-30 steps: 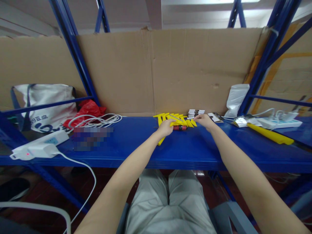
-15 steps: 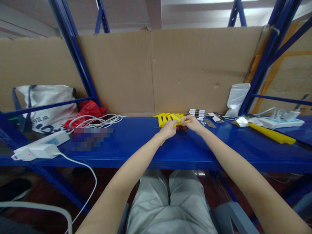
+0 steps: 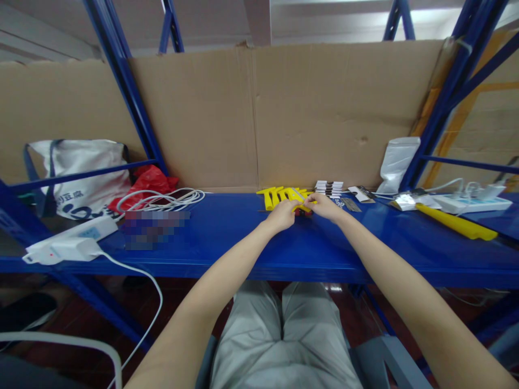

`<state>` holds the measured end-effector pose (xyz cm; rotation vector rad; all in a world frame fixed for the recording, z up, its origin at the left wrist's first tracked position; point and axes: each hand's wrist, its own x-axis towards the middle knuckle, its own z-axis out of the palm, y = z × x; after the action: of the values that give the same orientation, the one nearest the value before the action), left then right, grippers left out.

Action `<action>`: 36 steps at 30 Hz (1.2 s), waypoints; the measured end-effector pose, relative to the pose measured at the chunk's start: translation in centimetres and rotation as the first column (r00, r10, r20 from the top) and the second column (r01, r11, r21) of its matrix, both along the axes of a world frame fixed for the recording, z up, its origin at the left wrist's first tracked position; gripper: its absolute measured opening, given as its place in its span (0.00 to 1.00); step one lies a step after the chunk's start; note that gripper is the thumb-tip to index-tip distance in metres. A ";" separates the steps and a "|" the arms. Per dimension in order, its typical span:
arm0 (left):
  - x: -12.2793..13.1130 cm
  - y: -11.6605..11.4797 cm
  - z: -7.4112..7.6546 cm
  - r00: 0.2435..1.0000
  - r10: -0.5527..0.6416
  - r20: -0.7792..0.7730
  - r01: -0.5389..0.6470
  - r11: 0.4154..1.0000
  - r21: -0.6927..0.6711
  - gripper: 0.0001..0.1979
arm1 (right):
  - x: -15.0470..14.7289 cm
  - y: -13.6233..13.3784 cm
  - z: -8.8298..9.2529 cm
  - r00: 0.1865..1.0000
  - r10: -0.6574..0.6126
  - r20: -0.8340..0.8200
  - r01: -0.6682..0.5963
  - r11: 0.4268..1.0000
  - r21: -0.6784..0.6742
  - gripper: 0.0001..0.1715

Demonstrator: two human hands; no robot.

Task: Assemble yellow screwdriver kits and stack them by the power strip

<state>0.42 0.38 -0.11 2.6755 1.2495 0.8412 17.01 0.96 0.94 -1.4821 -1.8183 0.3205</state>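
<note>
Both my hands meet at the middle back of the blue shelf (image 3: 243, 237), over a heap of yellow plastic pieces (image 3: 279, 195). My left hand (image 3: 283, 214) is closed round one of the yellow pieces. My right hand (image 3: 324, 205) is closed in a pinch against the same spot, fingertips touching the left hand's. A small red and black object (image 3: 303, 212) lies on the shelf just under the two hands, mostly hidden by them. A stack of small white and black items (image 3: 329, 187) sits right behind my right hand.
A brown cardboard wall (image 3: 259, 113) backs the shelf. Left: a white bag (image 3: 77, 173), red plastic (image 3: 144, 181), coiled white cable (image 3: 162, 200), a white power strip (image 3: 68, 243). Right: a white pouch (image 3: 399, 162), a long yellow tool (image 3: 456, 221), another power strip (image 3: 472, 204). Blue uprights stand at both sides.
My right hand has come in from the right of the yellow pile to meet my left hand at the pile's front. The left hand has stayed closed on its yellow piece.
</note>
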 end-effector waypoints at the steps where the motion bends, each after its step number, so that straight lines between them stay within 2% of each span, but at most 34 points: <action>1: 0.0 0.0 0.0 1.000 0.000 0.002 0.000 1.000 -0.001 0.22 | -0.1 -0.1 0.0 1.000 -0.005 -0.029 0.004 1.000 -0.024 0.06; 6: 0.0 -0.2 0.2 1.000 0.003 -0.010 -0.003 1.000 0.005 0.22 | -0.7 -0.2 -0.2 0.988 -0.043 -0.150 0.032 0.997 -0.076 0.06; 11: 0.0 -0.1 0.2 1.000 0.011 0.008 -0.011 1.000 -0.005 0.23 | -1.3 0.2 -0.8 0.952 -0.048 -0.304 0.039 0.999 -0.036 0.03; 15: -0.1 0.1 0.3 0.999 0.030 0.023 -0.030 0.999 0.014 0.23 | -1.2 0.6 -0.9 0.898 -0.079 -0.433 0.089 0.996 0.002 0.09; 19: -0.2 0.5 0.5 0.995 0.051 0.081 -0.054 0.997 0.047 0.22 | -0.5 0.4 -0.5 0.914 -0.059 -0.402 0.057 0.998 -0.018 0.03; 22: -0.4 0.6 0.7 0.995 0.032 0.096 -0.036 0.999 0.039 0.21 | -0.1 0.0 -0.2 0.923 -0.024 -0.385 -0.003 0.998 -0.070 0.08; 26: -0.7 0.1 0.8 0.999 0.027 0.023 -0.028 0.999 0.030 0.23 | 0.0 -0.2 -0.1 0.923 0.001 -0.386 -0.030 0.997 -0.070 0.09; 31: -0.9 -1.2 0.9 0.987 0.057 -0.150 -0.060 0.998 -0.016 0.32 | 0.1 0.1 -0.3 0.934 -0.023 -0.358 0.007 0.999 -0.044 0.12; 36: -0.6 -1.7 0.8 0.989 0.056 -0.138 -0.064 0.996 -0.055 0.37 | 0.1 0.0 -0.3 0.929 -0.032 -0.369 0.022 0.999 -0.031 0.14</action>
<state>-0.15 -1.35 0.68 2.7008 1.3676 0.6264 17.15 0.96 0.59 -1.3564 -1.4947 0.5721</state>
